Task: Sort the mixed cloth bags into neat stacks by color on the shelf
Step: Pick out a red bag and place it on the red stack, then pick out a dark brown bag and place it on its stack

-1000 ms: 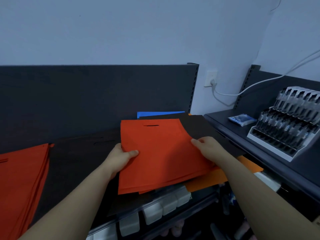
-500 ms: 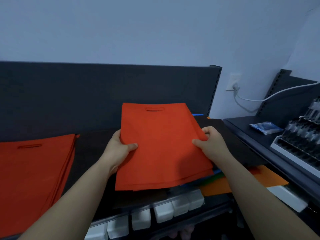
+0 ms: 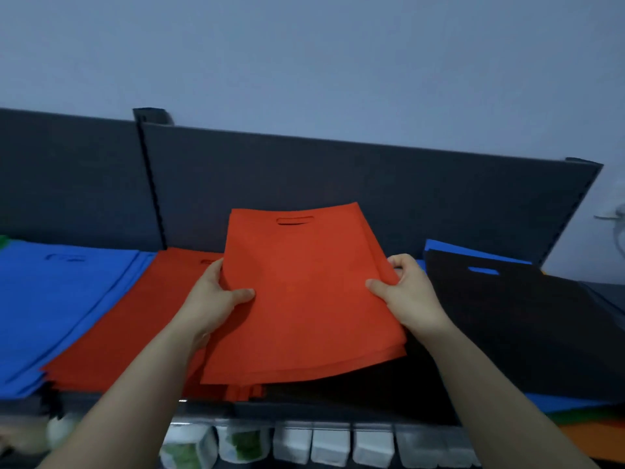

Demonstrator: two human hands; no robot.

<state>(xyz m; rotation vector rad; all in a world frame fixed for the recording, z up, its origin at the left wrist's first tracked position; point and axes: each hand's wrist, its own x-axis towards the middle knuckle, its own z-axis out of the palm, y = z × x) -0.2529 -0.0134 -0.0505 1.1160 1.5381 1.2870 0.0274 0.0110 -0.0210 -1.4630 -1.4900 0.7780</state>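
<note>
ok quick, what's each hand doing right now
Left hand: gripping the red bags by the left edge.
Right hand: gripping their right edge.

Wall: I see a plain pale blue-grey wall (image 3: 304, 62) filling the top of my view.
Back panels: two dark grey panels stand against it, a left one (image 3: 67, 177) and a wider right one (image 3: 338, 177).
Upright posts: a dark slotted post (image 3: 150, 184) stands between the panels; another post (image 3: 575, 211) ends the right one.
Plug and cable: a white plug and cable (image 3: 617, 218) sit at my right edge, blurred.
Storage boxes: a row of small white boxes (image 3: 331, 445) sits side by side along the bottom; boxes further left (image 3: 243, 443) show green inside.
Lower left: a pale blur (image 3: 61, 431) I can't identify.
</note>
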